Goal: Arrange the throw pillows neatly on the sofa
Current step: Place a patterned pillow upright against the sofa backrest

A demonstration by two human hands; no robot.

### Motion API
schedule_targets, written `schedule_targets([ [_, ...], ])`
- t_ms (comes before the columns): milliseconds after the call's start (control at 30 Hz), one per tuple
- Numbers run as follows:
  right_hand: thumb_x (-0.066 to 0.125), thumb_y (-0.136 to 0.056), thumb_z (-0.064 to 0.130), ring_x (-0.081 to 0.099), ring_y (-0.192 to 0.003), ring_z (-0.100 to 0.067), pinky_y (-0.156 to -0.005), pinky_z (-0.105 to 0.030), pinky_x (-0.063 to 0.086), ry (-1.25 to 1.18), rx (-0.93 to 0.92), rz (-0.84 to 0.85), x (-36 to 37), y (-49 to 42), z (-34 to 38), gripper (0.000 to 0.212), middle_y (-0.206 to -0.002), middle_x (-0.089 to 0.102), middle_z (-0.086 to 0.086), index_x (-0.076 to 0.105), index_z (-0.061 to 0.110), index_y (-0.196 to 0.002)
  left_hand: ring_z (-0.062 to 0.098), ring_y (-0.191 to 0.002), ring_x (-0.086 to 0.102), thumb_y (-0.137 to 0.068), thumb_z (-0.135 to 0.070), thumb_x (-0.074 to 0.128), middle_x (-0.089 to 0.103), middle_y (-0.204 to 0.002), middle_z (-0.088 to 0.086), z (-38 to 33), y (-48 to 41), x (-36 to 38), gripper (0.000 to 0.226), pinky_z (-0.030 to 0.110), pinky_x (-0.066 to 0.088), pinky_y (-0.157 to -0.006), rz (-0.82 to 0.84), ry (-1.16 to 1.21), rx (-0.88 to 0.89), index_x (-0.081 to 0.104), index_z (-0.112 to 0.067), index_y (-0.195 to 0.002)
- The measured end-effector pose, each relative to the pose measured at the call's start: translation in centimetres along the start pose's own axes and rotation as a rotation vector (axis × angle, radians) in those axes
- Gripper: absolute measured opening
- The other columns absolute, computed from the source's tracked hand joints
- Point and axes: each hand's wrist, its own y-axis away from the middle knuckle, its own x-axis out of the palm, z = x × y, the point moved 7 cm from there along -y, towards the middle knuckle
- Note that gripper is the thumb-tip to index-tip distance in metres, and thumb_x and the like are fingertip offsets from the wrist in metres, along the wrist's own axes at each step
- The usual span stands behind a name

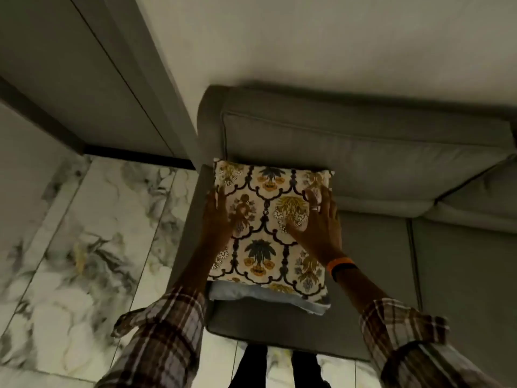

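A: Where is the patterned pillow (268,219)?

B: It lies on the left end seat of the grey sofa (377,152), its far edge against the back cushion, its left edge along the armrest. A pale blue pillow (251,295) lies under it and shows along the near edge.

A: And the hands?

B: Both rest on the patterned pillow. The left hand (216,217) lies flat along its left edge, fingers stretched toward the far side. The right hand (319,222) is spread wide and pressed palm-down near the right edge, a ring on one finger and an orange band (340,264) at the wrist.

A: Is either one gripping the fabric?

B: No, the fingers lie open on top, not curled around anything. Plaid sleeves (165,331) are rolled back on both forearms, and marble floor tiles (84,247) lie to the left of the sofa.
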Motion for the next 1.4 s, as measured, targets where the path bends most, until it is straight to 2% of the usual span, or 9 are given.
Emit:
schedule_targets([
  [167,0.077,-0.086,0.061,0.001,-0.165,-0.033,-0.13,-0.063,0.02,-0.487,0.384,0.202,6.1,1.0,-4.7,0.118,-0.178,-0.001,-0.003,-0.002,0.031,-0.168,0.025,-0.144,0.044,-0.082,-0.049,0.081,0.039,-0.161,0.008,10.3,-3.0,4.6,0.099,0.051,0.041,-0.117,0.082,0.35,-0.342,0.024,-0.024,-0.159],
  [333,0.095,-0.071,0.05,0.039,-0.155,-0.028,-0.125,-0.056,0.038,-0.761,0.552,0.198,8.0,0.0,-7.3,0.14,-0.17,0.034,-0.004,-0.004,0.027,-0.168,0.032,-0.139,0.051,-0.063,-0.05,0.094,0.05,-0.153,0.01,10.4,-3.0,5.2,0.118,0.049,0.049,-0.108,0.098,0.477,-0.517,0.027,-0.025,-0.157],
  [533,0.097,-0.055,0.046,0.059,-0.14,-0.026,-0.117,-0.051,0.05,-0.953,0.46,0.269,5.5,0.2,-11.1,0.124,-0.153,0.059,-0.008,0.037,0.016,-0.16,0.024,-0.135,0.051,-0.072,-0.006,0.089,0.053,-0.146,0.006,-0.8,-1.0,3.2,0.088,0.049,0.043,-0.114,0.136,0.544,-0.341,0.044,-0.016,-0.148],
  [833,0.103,-0.057,0.024,0.061,-0.135,-0.03,-0.112,-0.054,0.052,-0.936,0.567,0.106,-6.8,7.9,-27.8,0.122,-0.15,0.059,-0.012,0.036,0.01,-0.158,0.015,-0.127,0.052,-0.072,0.008,0.085,0.054,-0.136,-0.001,-17.9,5.8,15.3,0.083,0.025,0.052,-0.102,0.27,0.546,-0.11,0.044,-0.019,-0.139],
  [900,0.093,-0.071,-0.002,0.059,-0.135,-0.028,-0.115,-0.053,0.05,-0.941,0.574,0.11,-9.6,9.6,-32.9,0.106,-0.148,0.058,-0.008,0.034,0.01,-0.158,0.018,-0.131,0.054,-0.073,-0.002,0.088,0.055,-0.143,0.001,-21.1,7.9,20.3,0.086,0.015,0.054,-0.096,0.355,0.534,-0.134,0.043,-0.015,-0.145],
  [1000,0.088,-0.074,-0.011,0.055,-0.135,-0.026,-0.111,-0.044,0.049,-0.938,0.579,0.092,-12.9,11.5,-40.8,0.104,-0.151,0.054,-0.012,0.031,0.008,-0.159,0.021,-0.14,0.048,-0.053,-0.048,0.097,0.049,-0.154,0.001,-25.7,10.2,27.3,0.12,0.044,0.044,-0.116,0.434,0.539,-0.204,0.035,-0.024,-0.153],
  [1133,0.096,-0.07,0.005,0.056,-0.138,-0.027,-0.116,-0.047,0.048,-0.906,0.602,0.101,-16.2,14.2,-49.7,0.108,-0.155,0.055,-0.013,0.035,0.012,-0.158,0.014,-0.145,0.036,-0.073,-0.023,0.092,0.038,-0.154,-0.011,-31.5,11.9,35.3,0.106,0.039,0.027,-0.124,0.465,0.484,-0.169,0.028,-0.023,-0.156],
  [1233,0.103,-0.057,0.036,0.056,-0.141,-0.031,-0.119,-0.053,0.046,-0.871,0.652,0.091,-18.4,16.4,-56.5,0.121,-0.154,0.057,-0.009,0.038,0.016,-0.157,0.012,-0.144,0.035,-0.063,-0.046,0.094,0.037,-0.159,-0.005,-36.2,13.2,41.2,0.118,0.038,0.028,-0.123,0.573,0.476,-0.165,0.026,-0.024,-0.157],
  [1400,0.093,-0.076,0.005,0.038,-0.146,-0.019,-0.118,-0.024,0.033,-0.809,0.676,-0.006,-21.9,18.6,-65.6,0.114,-0.164,0.038,-0.008,0.021,0.011,-0.164,0.017,-0.146,0.041,-0.051,-0.051,0.096,0.043,-0.158,-0.002,-41.6,13.1,51.1,0.124,0.05,0.033,-0.124,0.618,0.518,-0.064,0.031,-0.028,-0.154],
])
